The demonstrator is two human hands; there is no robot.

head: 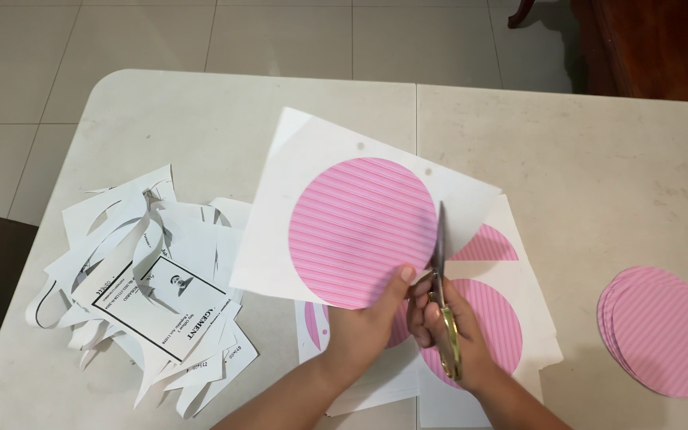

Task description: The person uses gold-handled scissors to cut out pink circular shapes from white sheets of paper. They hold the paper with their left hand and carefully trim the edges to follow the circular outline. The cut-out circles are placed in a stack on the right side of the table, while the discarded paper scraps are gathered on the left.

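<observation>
A white sheet printed with a pink striped circle [360,231] is held raised above the table [599,175], pinched at its lower edge by the left hand [368,322], thumb on top and fingers closed beneath. Scissors [442,291] are gripped by the right hand [455,334], which is clamped round the gold handles; the blades are seen engaged in the paper at the circle's right edge, nearly together. Further printed sheets [503,318] lie directly under the hands. A stack of cut pink circles [662,330] rests well apart to the right, and a heap of white offcuts [145,295] lies to the left.

Risk noted: the sheet is supported at one point only, so sagging or twisting could be expected to pull the blades off the printed outline and into the pink area. The left thumb is judged close to the blade line, and a nick is possible if the sheet is fed carelessly
</observation>
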